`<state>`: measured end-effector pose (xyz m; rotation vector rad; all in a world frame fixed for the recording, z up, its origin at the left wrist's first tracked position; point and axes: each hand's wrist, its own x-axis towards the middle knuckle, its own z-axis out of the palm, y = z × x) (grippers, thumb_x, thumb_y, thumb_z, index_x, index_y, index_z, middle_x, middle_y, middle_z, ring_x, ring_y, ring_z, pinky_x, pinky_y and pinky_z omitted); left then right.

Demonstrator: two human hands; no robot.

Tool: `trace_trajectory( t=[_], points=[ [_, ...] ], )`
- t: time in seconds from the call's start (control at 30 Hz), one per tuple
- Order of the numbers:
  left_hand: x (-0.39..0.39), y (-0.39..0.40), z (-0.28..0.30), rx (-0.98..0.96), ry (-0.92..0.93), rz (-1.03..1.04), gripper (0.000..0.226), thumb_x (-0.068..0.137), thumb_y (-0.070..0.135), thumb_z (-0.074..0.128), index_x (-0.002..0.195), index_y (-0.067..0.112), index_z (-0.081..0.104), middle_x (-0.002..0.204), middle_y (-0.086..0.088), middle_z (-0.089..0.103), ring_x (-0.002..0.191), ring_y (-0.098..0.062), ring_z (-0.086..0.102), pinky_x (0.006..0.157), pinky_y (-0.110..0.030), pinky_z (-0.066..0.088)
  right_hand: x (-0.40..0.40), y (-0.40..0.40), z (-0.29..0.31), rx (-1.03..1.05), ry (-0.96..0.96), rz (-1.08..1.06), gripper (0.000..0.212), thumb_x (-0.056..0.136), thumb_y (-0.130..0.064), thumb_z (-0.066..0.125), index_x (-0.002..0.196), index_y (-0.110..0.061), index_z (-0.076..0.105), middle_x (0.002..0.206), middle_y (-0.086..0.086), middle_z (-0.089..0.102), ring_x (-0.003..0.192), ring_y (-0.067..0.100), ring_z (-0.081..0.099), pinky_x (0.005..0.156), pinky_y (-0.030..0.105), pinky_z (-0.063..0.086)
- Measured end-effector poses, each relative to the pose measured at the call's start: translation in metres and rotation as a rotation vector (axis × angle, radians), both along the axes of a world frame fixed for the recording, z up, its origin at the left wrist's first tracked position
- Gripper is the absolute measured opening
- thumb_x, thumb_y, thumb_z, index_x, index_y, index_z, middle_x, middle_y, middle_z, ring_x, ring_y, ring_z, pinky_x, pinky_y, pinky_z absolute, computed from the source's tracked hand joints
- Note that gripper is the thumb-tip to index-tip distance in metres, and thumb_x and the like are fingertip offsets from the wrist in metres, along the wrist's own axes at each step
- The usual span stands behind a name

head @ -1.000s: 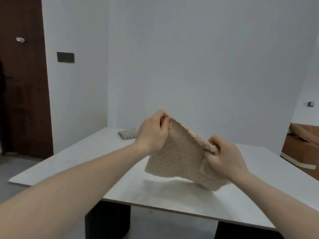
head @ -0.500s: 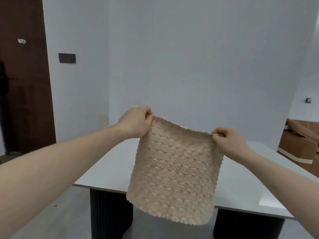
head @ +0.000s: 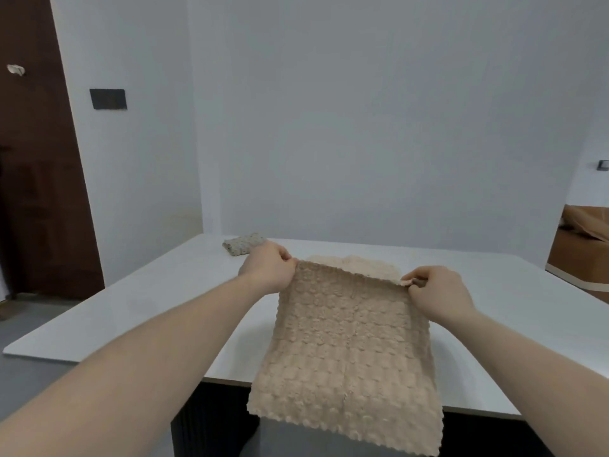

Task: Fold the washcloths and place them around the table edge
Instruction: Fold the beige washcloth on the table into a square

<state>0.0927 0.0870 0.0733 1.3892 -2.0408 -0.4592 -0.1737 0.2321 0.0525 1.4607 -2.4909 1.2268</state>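
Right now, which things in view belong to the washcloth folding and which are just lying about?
Job:
- beige washcloth, pinched at its top corners by left hand and right hand
- folded grey washcloth near the far edge
- white table

Lying about:
- brown sofa
- dark wall plate
- wooden door

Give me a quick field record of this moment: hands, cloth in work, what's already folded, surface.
left hand: pinches the beige washcloth's top left corner
right hand: pinches its top right corner
beige washcloth: unfolded, lower part hangs past the near table edge; the far part beyond the pinched edge seems to lie on the table
folded washcloth: grey-beige, by the far left edge
table: white top, dark base
fold state: not yet folded
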Motion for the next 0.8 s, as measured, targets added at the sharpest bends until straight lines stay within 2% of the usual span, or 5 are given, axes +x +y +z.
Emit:
trace_trajectory(
  t=[0.13,0.23,0.43,0.63,0.8],
  points=[
    [-0.012,-0.013,-0.004,0.063,0.156,0.022,0.027,0.094,0.039,0.059,0.074,0.027,0.073,0.076,0.013,0.075,0.081,-0.013,0.069,0.08,-0.037,0.059,-0.008,-0.02,0.003,-0.032,0.007,-0.055,0.034,0.086,-0.01,0.051,0.09,-0.032,0.076,0.093,-0.006,0.073,0.083,0.016,0.067,0.072,0.03,0.056],
    [-0.015,-0.017,-0.005,0.099,0.267,0.01,0.02,0.092,0.035,0.06,0.079,0.03,0.074,0.083,0.014,0.075,0.081,-0.014,0.07,0.08,-0.04,0.062,-0.01,-0.031,0.009,-0.074,0.02,-0.065,0.035,0.086,-0.008,0.051,0.095,-0.03,0.077,0.099,-0.006,0.074,0.093,0.017,0.065,0.077,0.027,0.05],
    [-0.01,-0.02,-0.003,0.135,0.355,-0.052,0.02,0.089,0.032,0.059,0.078,0.031,0.075,0.078,0.012,0.075,0.074,-0.022,0.076,0.078,-0.044,0.063,-0.012,-0.032,0.017,-0.091,0.036,-0.061,0.04,0.084,-0.005,0.046,0.098,-0.029,0.076,0.098,-0.008,0.071,0.09,0.015,0.06,0.077,0.025,0.045],
    [0.006,-0.005,-0.023,0.142,0.297,-0.099,0.021,0.092,0.035,0.059,0.08,0.034,0.077,0.088,0.017,0.075,0.082,-0.017,0.073,0.074,-0.037,0.062,-0.014,-0.013,0.0,-0.01,0.101,0.055,0.031,0.086,-0.008,0.053,0.088,-0.031,0.074,0.093,-0.01,0.072,0.091,0.013,0.065,0.075,0.025,0.045],
    [0.029,0.018,-0.039,0.099,0.088,-0.156,0.021,0.092,0.034,0.059,0.083,0.034,0.079,0.084,0.021,0.074,0.086,-0.007,0.068,0.078,-0.028,0.056,-0.01,0.017,-0.015,0.042,0.153,0.137,0.025,0.087,-0.012,0.059,0.086,-0.031,0.075,0.092,-0.018,0.068,0.086,0.003,0.06,0.071,0.02,0.042]
  ],
)
